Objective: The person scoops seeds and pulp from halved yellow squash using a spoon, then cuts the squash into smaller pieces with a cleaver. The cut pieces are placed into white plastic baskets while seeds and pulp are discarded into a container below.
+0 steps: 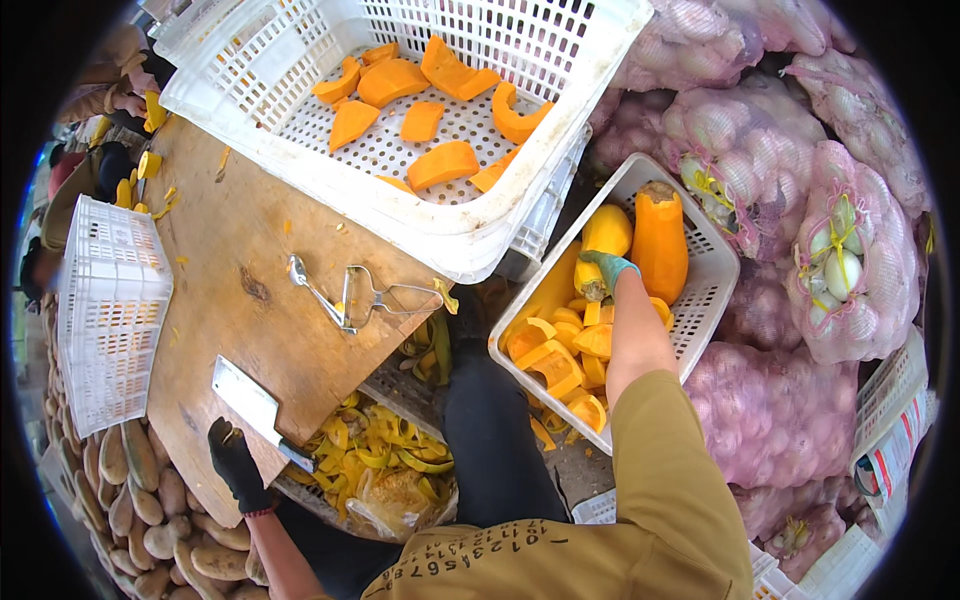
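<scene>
My right hand (616,271), in a teal glove, grips the narrow end of a peeled yellow squash (606,229) in a white plastic crate (703,296). Beside that squash stands a whole peeled orange one (660,244); cut squash chunks (559,367) fill the near part of the crate. My left hand (234,461), gloved in black, is at the wooden board's (225,300) near-left edge with fingers curled. A small pale bit shows at its fingertips; whether it is held is unclear. Just right of this hand lies a cleaver (247,399), its dark handle over the board's edge.
On the board lie a metal spoon (298,271) and a wire-handled peeler (367,300). Ahead stands a white crate (450,217) with orange squash pieces. Peelings (375,439) fill a bin below. Net sacks (780,409) flank the right, whole squashes (161,510) the left. Another person's hand (129,103) is far left.
</scene>
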`<state>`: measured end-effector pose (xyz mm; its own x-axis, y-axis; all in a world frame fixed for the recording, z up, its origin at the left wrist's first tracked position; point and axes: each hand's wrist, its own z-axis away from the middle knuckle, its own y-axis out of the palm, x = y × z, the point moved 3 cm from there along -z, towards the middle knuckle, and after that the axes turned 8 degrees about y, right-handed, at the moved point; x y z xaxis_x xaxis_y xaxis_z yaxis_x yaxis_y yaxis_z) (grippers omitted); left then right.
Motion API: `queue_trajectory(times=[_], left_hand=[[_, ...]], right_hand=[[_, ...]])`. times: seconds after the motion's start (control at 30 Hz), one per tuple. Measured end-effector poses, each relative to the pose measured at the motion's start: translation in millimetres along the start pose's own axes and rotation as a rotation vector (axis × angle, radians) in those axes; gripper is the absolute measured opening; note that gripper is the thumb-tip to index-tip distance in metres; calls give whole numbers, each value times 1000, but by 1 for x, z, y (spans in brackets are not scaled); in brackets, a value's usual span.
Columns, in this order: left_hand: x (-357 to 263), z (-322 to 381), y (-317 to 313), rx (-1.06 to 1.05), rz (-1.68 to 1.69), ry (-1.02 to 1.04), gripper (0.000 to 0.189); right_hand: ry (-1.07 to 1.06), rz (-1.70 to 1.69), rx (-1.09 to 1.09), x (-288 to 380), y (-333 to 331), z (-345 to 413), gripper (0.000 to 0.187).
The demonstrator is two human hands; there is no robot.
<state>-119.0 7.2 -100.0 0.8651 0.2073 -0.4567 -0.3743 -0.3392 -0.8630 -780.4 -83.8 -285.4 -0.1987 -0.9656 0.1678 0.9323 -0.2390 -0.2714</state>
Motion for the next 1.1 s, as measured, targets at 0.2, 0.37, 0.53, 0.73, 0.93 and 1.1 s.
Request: queue_trajectory(times=[0.2, 0.37, 0.53, 0.73, 0.93, 1.1], left_hand=[[-214, 46, 100, 940, 1176, 66, 40], [-394, 81, 265, 1361, 907, 625, 39], [-399, 93, 342, 1363, 549, 726, 37], [-396, 106, 315, 1672, 996, -174, 56], [-410, 172, 224, 1649, 1062, -76, 64], [-384, 199, 108, 1326, 1250, 11, 84]], right_hand=[[-41, -411, 147, -10, -3, -5, 44], [-128, -456, 241, -15, -6, -23, 39], [-190, -666, 422, -21, -18, 5, 40], [-403, -950, 572, -82, -13, 87, 49], [-514, -767, 351, -217, -8, 187, 57], [-825, -437, 154, -265, -20, 277, 67]])
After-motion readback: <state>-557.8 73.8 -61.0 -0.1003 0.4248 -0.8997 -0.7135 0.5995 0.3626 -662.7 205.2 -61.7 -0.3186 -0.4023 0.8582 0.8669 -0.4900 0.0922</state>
